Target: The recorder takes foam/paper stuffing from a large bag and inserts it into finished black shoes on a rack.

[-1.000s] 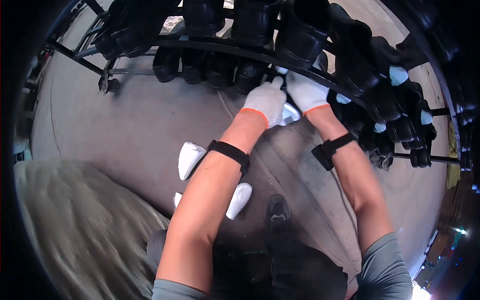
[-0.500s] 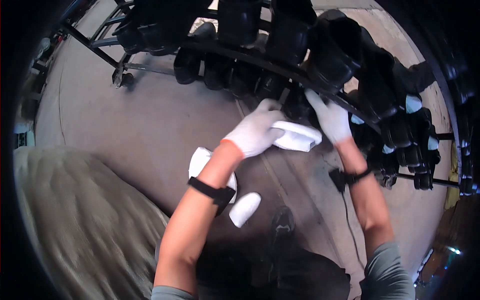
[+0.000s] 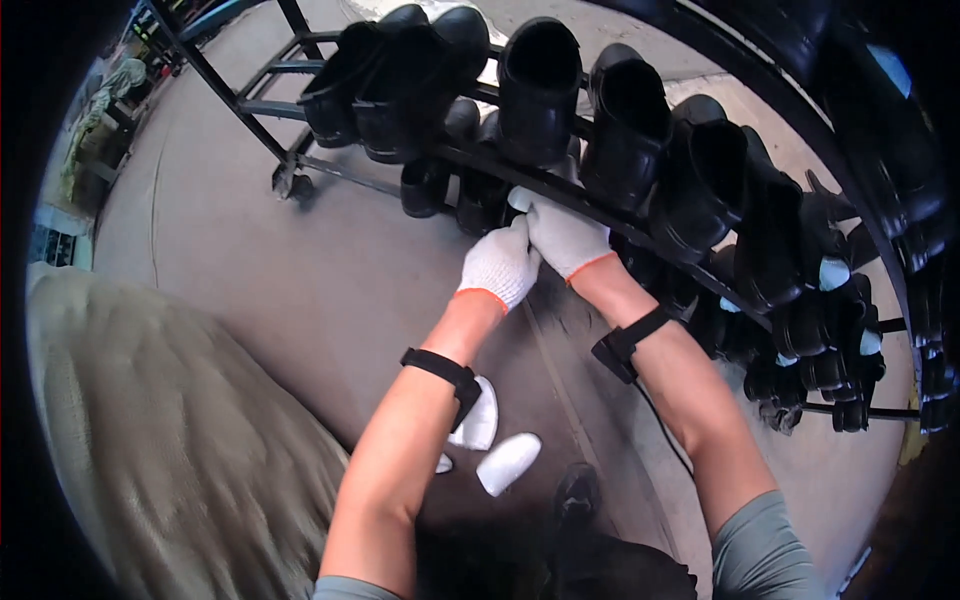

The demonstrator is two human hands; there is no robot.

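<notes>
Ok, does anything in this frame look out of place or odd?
Yes: white inserts lie loose on the concrete floor below the left hand, away from the rack of black boots.

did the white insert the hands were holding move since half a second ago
Yes. It was out in the open below the rack rail; now only its tip shows above the right hand, pushed up among the black boots under the rail.
</notes>
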